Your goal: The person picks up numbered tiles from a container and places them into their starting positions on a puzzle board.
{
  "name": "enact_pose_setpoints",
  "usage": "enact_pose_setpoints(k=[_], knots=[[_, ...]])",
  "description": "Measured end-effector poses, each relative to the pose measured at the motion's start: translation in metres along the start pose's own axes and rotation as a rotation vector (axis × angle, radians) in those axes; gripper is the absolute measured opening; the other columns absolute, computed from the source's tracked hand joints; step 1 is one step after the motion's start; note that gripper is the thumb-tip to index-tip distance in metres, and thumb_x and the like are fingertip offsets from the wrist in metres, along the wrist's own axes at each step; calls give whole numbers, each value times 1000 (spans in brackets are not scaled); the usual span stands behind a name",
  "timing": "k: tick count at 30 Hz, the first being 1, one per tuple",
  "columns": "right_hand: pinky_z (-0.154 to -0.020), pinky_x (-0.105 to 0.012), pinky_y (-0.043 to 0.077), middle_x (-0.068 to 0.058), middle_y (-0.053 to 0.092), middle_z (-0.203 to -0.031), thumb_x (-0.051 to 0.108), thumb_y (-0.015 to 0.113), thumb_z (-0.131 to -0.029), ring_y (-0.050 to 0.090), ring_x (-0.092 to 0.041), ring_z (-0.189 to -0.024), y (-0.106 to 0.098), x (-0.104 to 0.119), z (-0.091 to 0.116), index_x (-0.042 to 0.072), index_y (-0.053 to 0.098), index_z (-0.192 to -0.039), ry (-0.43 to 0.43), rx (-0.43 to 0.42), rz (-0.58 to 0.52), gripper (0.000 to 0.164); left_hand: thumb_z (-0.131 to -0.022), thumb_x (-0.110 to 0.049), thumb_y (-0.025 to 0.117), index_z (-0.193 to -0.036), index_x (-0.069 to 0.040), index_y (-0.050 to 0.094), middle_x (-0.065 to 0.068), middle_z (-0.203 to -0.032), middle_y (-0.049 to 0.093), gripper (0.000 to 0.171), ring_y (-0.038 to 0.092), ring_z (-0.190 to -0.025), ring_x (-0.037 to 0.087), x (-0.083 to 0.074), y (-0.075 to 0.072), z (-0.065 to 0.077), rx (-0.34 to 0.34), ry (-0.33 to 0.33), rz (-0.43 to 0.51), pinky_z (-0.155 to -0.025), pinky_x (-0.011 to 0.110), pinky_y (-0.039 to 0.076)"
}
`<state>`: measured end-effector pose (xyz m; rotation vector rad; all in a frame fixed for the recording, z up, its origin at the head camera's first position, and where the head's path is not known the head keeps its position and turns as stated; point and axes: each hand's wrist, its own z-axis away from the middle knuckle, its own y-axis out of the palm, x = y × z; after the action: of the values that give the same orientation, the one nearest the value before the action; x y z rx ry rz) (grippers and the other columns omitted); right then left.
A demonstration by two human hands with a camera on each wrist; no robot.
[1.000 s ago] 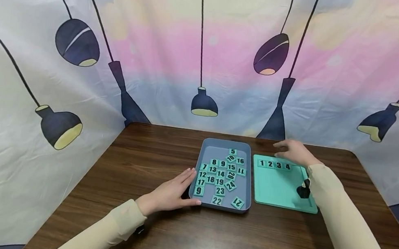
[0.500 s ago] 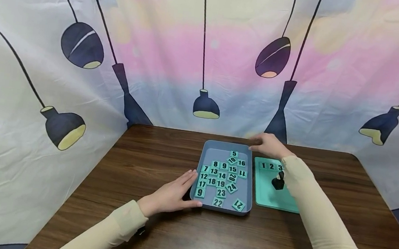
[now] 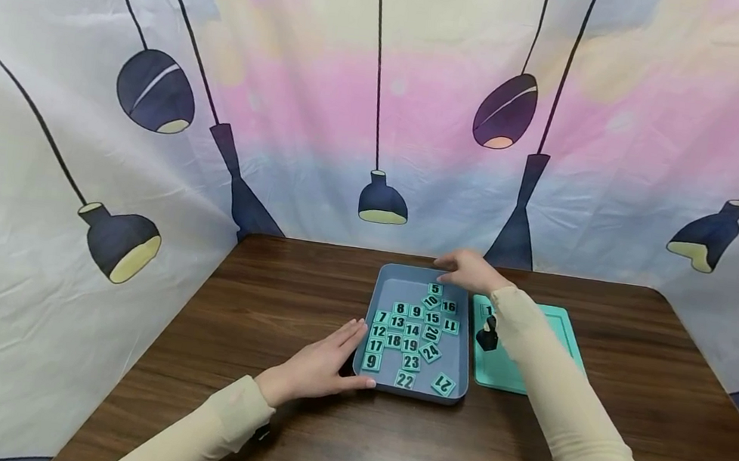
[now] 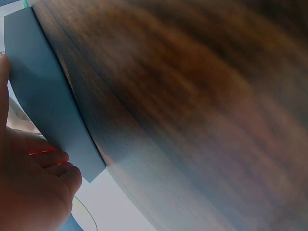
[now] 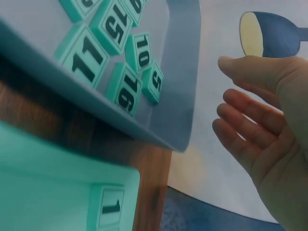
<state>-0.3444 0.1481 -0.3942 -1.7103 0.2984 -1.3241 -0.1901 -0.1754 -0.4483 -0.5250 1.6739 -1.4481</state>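
Observation:
A grey-blue tray [image 3: 398, 283] of green number tiles sits mid-table. My left hand [image 3: 316, 365] rests at its left side, fingers along the wall and thumb by the near corner; the left wrist view shows fingers against the tray wall [image 4: 48, 91]. My right hand [image 3: 471, 272] hovers over the tray's far right corner, close to the 5 tile [image 3: 436, 289]. In the right wrist view its fingers are loosely bent, thumb apart, with nothing between them. To the right lies a green square tray [image 3: 504, 371], whose 1 tile [image 5: 111, 207] shows while the right forearm covers others.
Loose tiles such as the 10 tile [image 5: 143, 50], the 16 tile [image 5: 128, 91] and the 21 tile [image 3: 443, 384] lie in the grey-blue tray. The brown wooden table [image 3: 345, 448] ends at a cloth backdrop [image 3: 307, 178] printed with lamps.
My right hand has moved left from beyond the green tray to over the grey-blue tray's far right corner, its forearm now covering more of the green tray. My left hand keeps its place.

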Motion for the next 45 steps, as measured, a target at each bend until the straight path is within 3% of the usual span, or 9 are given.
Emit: enact_pose_setpoints(k=[8,17,21,26,34,45], knots=[[-97,-50,50,-25,53,-143,10,66,-98,56,-41,-125,13,3,-8,-5,55,-141,46,37,46,47,-91,-76,48,-162,-7,19,14,-167,16,103,13,-154,23,-1,0,0,13,-7,10,-116,45,32],[-96,-49,51,-26,56,-139,9,63,-100,57,-40,-123,22,1,-16,-8,56,-139,66,66,81,44,-92,-75,49,-161,-5,21,16,-167,17,102,14,-154,25,0,1,0,10,7,8,-116,46,32],[-88,-43,51,-27,55,-140,3,52,-101,58,-40,-120,24,0,-17,-9,55,-139,102,81,99,40,-92,-75,49,-161,-5,21,15,-167,18,102,15,-154,25,0,2,0,9,11,2,-116,46,33],[-76,-39,41,-26,54,-142,-2,44,-98,58,-37,-119,26,-1,-16,-7,56,-139,125,103,112,43,-92,-75,49,-161,-6,21,15,-167,18,102,15,-154,24,-1,1,0,7,12,-4,-116,45,32],[-95,-47,52,-25,60,-135,-1,55,-98,57,-40,-123,28,-5,-19,-6,61,-134,108,137,184,37,-92,-74,50,-161,-4,22,16,-166,19,101,15,-153,24,-2,0,2,3,11,-4,-116,45,32],[-90,-46,53,-24,58,-137,3,60,-96,57,-40,-122,34,-8,-21,-3,63,-133,137,140,156,38,-92,-75,49,-161,-6,21,14,-167,18,102,14,-154,22,-1,-3,1,18,-2,-4,-117,44,31]])
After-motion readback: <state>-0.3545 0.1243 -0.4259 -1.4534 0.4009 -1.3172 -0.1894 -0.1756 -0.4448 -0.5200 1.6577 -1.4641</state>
